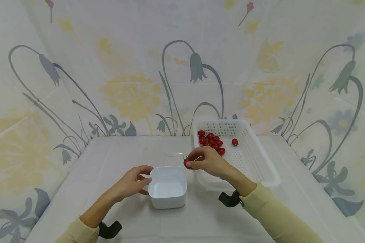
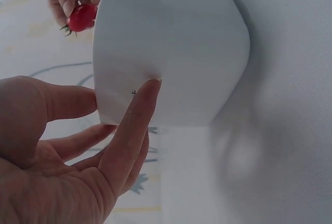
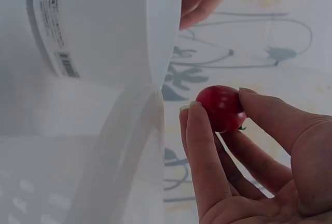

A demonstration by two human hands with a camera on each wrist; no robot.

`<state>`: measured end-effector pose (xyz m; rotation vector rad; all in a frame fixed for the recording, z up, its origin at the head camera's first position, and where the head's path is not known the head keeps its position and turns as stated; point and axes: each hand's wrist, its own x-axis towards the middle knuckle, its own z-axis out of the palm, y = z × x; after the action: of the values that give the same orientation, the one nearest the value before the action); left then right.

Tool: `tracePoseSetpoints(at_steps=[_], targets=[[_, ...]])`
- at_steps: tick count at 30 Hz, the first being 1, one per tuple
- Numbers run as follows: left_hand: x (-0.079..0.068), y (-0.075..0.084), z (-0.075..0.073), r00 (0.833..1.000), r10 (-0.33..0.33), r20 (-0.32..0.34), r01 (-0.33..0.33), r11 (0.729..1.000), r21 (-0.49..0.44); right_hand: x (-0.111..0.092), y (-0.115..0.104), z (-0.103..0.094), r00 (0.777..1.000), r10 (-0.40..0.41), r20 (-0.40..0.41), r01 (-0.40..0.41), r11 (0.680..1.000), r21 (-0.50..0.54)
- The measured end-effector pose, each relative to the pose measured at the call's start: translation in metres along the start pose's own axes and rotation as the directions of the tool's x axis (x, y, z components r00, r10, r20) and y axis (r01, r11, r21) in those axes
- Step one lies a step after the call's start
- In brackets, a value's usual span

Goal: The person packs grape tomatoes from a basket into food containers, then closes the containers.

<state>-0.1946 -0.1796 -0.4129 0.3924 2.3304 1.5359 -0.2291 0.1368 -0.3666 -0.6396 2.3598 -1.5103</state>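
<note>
My right hand [image 1: 208, 160] pinches a cherry tomato [image 1: 187, 162] with a green stem between thumb and fingertips, just beyond the right rim of a white box [image 1: 168, 202]. In the right wrist view the tomato [image 3: 221, 108] shows between the thumb and the fingers, beside the box [image 3: 104, 32]. My left hand [image 1: 134, 182] rests its extended fingers and thumb against the left side and rim of the box. The left wrist view shows one long finger [image 2: 136, 125] pressed to the outer wall. The box's visible inner floor is bare.
A white perforated basket [image 1: 263, 158] stands at the right, with several cherry tomatoes [image 1: 211, 141] bunched at its left and a single tomato [image 1: 234, 142] apart from them. Behind the box lies a clear rounded item [image 1: 174, 155]. A flower-patterned cloth [image 1: 182, 101] hangs at the back.
</note>
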Motion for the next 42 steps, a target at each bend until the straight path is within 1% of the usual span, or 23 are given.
tracePoseSetpoints(at_steps=[5, 13, 20, 25, 35, 37, 42], targets=[[0.002, -0.002, 0.0, 1.0, 0.007, 0.014, -0.007, 1.0, -0.015, 0.008, 0.0, 0.018, 1.0, 0.0, 0.006, 0.001, 1.0, -0.023], [0.003, 0.0, -0.001, 1.0, -0.004, 0.006, 0.004, 1.0, 0.0, 0.021, -0.004, 0.046, 0.999, -0.03, 0.031, 0.031, 0.999, -0.04], [0.005, 0.002, -0.002, 0.999, 0.004, 0.034, -0.003, 0.999, -0.033, 0.028, -0.006, 0.062, 0.998, -0.05, 0.027, 0.052, 0.995, -0.085], [0.006, 0.002, -0.002, 0.999, 0.006, 0.041, -0.004, 0.999, -0.049, 0.033, -0.001, 0.072, 0.998, -0.064, 0.027, 0.067, 0.99, -0.121], [0.004, 0.002, -0.002, 0.999, 0.017, 0.049, -0.015, 0.998, -0.059, 0.043, 0.005, 0.09, 0.995, -0.098, 0.028, 0.102, 0.966, -0.236], [0.003, 0.002, -0.002, 0.998, 0.021, 0.053, -0.018, 0.998, -0.061, 0.045, 0.006, 0.094, 0.995, -0.095, 0.023, 0.098, 0.96, -0.263], [0.002, 0.0, -0.004, 0.998, 0.021, 0.062, -0.017, 0.998, -0.066, 0.05, 0.005, 0.103, 0.998, -0.056, 0.021, 0.059, 0.943, -0.327]])
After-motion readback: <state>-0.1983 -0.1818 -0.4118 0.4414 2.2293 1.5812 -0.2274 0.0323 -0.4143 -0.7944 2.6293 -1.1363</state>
